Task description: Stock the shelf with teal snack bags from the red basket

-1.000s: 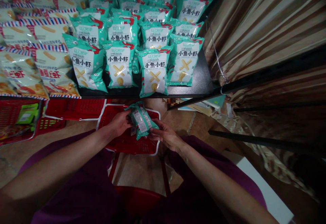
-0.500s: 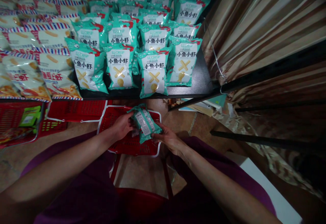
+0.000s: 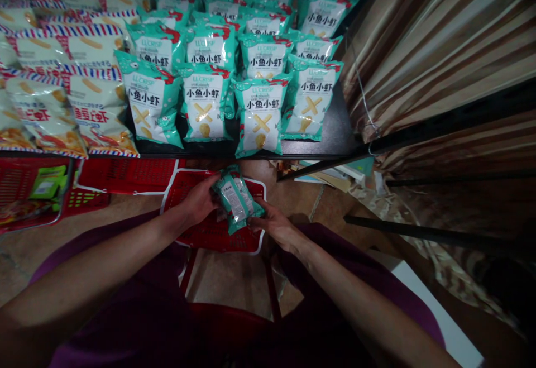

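Held bag (image 3: 239,201): glossy, crinkled plastic film. Basket (image 3: 242,243): smooth, perforated plastic. Shelf (image 3: 335,138): smooth, dark, slight sheen. Curtain (image 3: 422,49): pleated cloth, soft sheen. Trousers (image 3: 134,284): matt cloth.

The head camera looks forward and down, facing the shelf (image 3: 333,128).

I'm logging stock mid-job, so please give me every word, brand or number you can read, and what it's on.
"LLCRISP": teal bags on the shelf, perhaps with a mark after LL.
"小鱼小虾": same teal bags, in large black characters.
Cream striped bags: red lettering, too blurred to read surely.
Held teal bag: print too small to read.
Green packet: print too small to read.
No readable numbers.
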A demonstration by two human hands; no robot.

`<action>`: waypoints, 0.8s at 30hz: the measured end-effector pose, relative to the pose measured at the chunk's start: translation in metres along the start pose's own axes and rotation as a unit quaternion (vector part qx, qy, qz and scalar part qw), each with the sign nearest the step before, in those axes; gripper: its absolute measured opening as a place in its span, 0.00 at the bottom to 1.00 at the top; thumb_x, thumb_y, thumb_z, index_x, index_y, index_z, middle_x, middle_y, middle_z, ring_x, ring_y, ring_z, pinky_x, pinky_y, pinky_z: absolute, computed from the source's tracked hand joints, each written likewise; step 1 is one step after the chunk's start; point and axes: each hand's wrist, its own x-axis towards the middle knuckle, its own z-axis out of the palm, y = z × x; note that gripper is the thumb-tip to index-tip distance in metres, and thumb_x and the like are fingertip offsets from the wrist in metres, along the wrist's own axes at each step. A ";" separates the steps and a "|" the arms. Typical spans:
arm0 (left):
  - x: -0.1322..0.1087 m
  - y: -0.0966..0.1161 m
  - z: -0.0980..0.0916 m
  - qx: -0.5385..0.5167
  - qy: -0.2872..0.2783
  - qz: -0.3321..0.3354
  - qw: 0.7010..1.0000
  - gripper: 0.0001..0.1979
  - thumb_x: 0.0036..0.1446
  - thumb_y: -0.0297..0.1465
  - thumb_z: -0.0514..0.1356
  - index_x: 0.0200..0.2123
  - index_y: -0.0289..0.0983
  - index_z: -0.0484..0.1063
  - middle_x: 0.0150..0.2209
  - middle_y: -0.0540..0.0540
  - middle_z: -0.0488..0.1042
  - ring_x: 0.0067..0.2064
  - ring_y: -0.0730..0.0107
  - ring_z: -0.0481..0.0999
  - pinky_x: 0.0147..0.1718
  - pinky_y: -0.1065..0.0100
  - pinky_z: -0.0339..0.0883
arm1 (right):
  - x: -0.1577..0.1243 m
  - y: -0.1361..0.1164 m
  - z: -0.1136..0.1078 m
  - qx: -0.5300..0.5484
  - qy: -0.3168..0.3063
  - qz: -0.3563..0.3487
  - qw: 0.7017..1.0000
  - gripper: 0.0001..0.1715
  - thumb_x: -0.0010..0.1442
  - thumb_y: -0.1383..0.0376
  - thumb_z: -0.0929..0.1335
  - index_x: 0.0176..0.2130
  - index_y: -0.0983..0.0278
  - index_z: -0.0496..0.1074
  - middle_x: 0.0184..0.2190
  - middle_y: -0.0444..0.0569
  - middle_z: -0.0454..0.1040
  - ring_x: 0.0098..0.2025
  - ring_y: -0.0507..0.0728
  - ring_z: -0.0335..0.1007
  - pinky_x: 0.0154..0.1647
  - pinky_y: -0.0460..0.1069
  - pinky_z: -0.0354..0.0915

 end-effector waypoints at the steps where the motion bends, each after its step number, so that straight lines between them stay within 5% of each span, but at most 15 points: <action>1: -0.001 0.000 0.000 0.003 -0.003 0.003 1.000 0.12 0.59 0.35 0.56 0.39 0.34 0.75 0.36 0.43 0.78 0.34 0.66 0.77 0.33 0.65 0.71 | 0.000 -0.001 0.000 -0.001 0.000 -0.001 1.000 0.30 0.41 0.63 0.75 0.45 0.62 0.68 0.26 0.39 0.71 0.25 0.49 0.64 0.28 0.46 0.60; 7: -0.002 -0.002 -0.002 0.021 -0.036 0.010 0.999 0.09 0.54 0.32 0.61 0.37 0.34 0.75 0.33 0.44 0.78 0.34 0.66 0.77 0.37 0.64 0.71 | -0.003 -0.003 0.001 -0.028 -0.014 -0.016 0.999 0.26 0.43 0.64 0.74 0.43 0.62 0.68 0.23 0.37 0.70 0.23 0.48 0.60 0.27 0.46 0.57; 24: 0.002 -0.003 0.002 -0.016 0.016 -0.005 1.000 0.09 0.59 0.31 0.56 0.36 0.34 0.75 0.35 0.44 0.78 0.31 0.68 0.76 0.31 0.66 0.71 | -0.004 -0.001 -0.002 -0.032 -0.003 -0.017 0.999 0.26 0.43 0.67 0.71 0.45 0.62 0.69 0.22 0.37 0.70 0.22 0.48 0.62 0.26 0.46 0.59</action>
